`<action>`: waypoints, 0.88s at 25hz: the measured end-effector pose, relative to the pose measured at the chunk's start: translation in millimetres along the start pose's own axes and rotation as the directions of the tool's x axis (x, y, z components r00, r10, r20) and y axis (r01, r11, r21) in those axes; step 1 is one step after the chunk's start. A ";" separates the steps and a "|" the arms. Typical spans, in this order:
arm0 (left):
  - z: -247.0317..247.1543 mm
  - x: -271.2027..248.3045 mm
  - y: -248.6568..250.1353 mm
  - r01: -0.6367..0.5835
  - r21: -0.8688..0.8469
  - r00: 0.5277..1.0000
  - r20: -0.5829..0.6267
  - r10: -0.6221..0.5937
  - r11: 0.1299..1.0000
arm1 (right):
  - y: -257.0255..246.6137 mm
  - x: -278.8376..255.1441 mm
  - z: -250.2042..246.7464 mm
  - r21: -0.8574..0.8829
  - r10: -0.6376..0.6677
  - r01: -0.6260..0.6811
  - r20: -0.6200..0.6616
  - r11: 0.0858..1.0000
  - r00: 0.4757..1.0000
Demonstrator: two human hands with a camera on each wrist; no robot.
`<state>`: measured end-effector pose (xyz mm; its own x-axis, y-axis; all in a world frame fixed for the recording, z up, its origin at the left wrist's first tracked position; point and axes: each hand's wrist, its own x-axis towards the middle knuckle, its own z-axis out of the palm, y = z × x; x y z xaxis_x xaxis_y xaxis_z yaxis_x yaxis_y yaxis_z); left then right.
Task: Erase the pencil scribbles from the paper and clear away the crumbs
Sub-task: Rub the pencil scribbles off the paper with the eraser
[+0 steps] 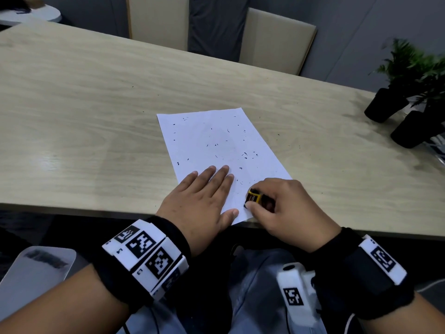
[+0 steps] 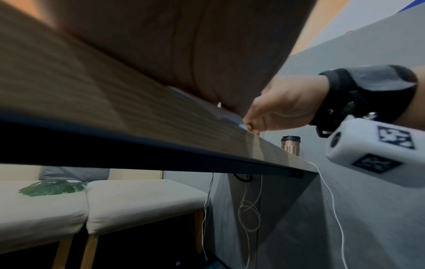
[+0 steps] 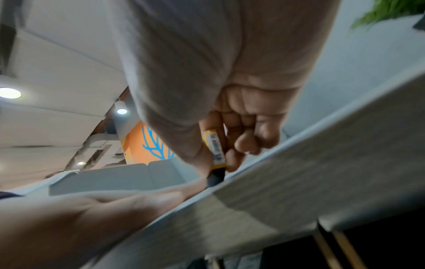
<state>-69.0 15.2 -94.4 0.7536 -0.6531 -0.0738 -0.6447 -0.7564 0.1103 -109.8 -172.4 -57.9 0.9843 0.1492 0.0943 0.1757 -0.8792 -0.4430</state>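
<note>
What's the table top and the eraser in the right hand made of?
Table top: looks like pale wood-grain laminate or veneer, satin, with soft glare patches; can't tell which. Eraser: dark, probably rubber or vinyl, tip in a yellow printed sleeve, likely card; right hand pinches it.

Light wood-grain tabletop [image 1: 84, 97]. White paper [image 1: 216, 145] lies flat, one corner just over the near edge. Dark crumbs [image 1: 278, 135] scattered beside it; two black plant pots [image 1: 382, 104] at the right edge.
</note>
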 end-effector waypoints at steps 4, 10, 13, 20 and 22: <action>0.0 -0.4 0.0 -0.003 -0.003 1.000 0.002 0.003 1.000 | 13.3 8.1 -7.5 -0.076 0.058 -0.063 -0.060 0.995 0.996; -1.2 -0.4 0.6 -0.005 -0.006 1.000 0.005 0.005 1.000 | 14.8 3.6 -1.1 -0.090 -0.055 0.058 0.039 0.994 0.998; -1.5 -0.9 0.6 -0.009 -0.002 1.000 -0.005 0.009 1.000 | 27.2 7.1 -15.0 -0.123 -0.011 0.009 -0.012 0.992 1.000; -1.2 -0.9 0.1 -0.006 -0.007 1.000 0.004 0.006 1.000 | 19.8 7.5 -5.8 -0.059 -0.079 0.084 0.071 0.995 0.994; -1.1 -1.1 0.9 -0.007 -0.003 1.000 0.001 0.007 1.000 | 25.7 8.8 -14.8 -0.096 -0.040 0.042 0.023 0.994 0.999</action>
<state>-70.3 15.3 -93.1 0.7493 -0.6581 -0.0740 -0.6493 -0.7520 0.1137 -96.9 -200.4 -55.3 0.9766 0.1946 0.0912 0.2144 -0.9116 -0.3506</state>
